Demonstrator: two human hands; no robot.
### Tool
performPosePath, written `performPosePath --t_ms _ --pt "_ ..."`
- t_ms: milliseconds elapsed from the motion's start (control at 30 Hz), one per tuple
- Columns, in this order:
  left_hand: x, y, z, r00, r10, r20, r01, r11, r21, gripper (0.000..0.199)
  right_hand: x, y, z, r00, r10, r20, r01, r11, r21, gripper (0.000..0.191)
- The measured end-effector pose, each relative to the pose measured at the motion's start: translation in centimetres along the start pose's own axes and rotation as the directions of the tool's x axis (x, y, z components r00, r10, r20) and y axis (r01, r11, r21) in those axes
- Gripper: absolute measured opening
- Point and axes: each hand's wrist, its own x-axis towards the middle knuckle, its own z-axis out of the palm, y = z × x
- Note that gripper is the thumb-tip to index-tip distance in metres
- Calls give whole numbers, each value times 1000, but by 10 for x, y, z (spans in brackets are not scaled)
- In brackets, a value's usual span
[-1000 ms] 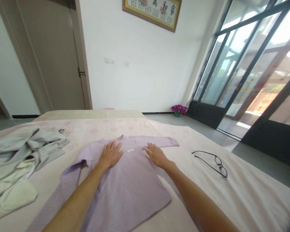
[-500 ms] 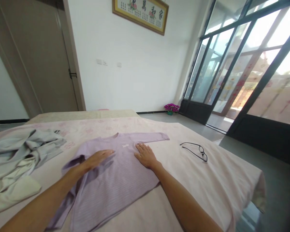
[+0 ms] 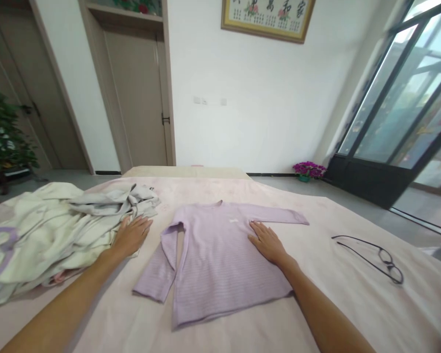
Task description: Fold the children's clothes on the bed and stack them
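A purple long-sleeved shirt point(image 3: 224, 264) lies spread on the pink-covered table point(image 3: 110, 318), one sleeve stretched to the right and the other bent down at the left. My right hand point(image 3: 268, 241) rests flat on its upper right part, fingers spread. Beside a heap of pale green and grey clothes point(image 3: 62, 225) at the left is my left hand point(image 3: 131, 236), palm down with its fingers out, at the heap's right edge. Nothing is gripped by either hand.
Black-framed glasses point(image 3: 387, 264) lie on the cover at the right. Behind the table are a white wall, doors, and a pot of magenta flowers point(image 3: 308, 170) on the floor. A green plant point(image 3: 7, 132) stands at the far left.
My left hand has gone from above the shirt to the heap at the left. The view has turned left. My right hand stays on the shirt, whose left sleeve now shows more fully.
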Motion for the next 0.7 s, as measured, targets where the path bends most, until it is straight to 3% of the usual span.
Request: performPosePath --t_ms 233,333,433,567,700 --pt "12 -68 -12 996 67 64 -64 997 -51 47 2 5 4 1000 -10 -14 10 1000 10 68" --pt "17 -74 -20 999 -10 48 12 998 -62 41 4 7 6 1000 -9 -11 10 1000 7 67" --pt "17 -50 -28 999 -47 25 48 997 -55 33 6 9 8 1000 -13 -19 13 1000 -2 67" --pt "-4 10 -45 998 -25 54 26 999 -34 34 7 8 8 999 -14 -29 14 1000 -11 67" --pt "-46 66 -64 972 -7 233 45 986 -161 37 6 5 8 999 -14 -36 13 1000 -18 67"
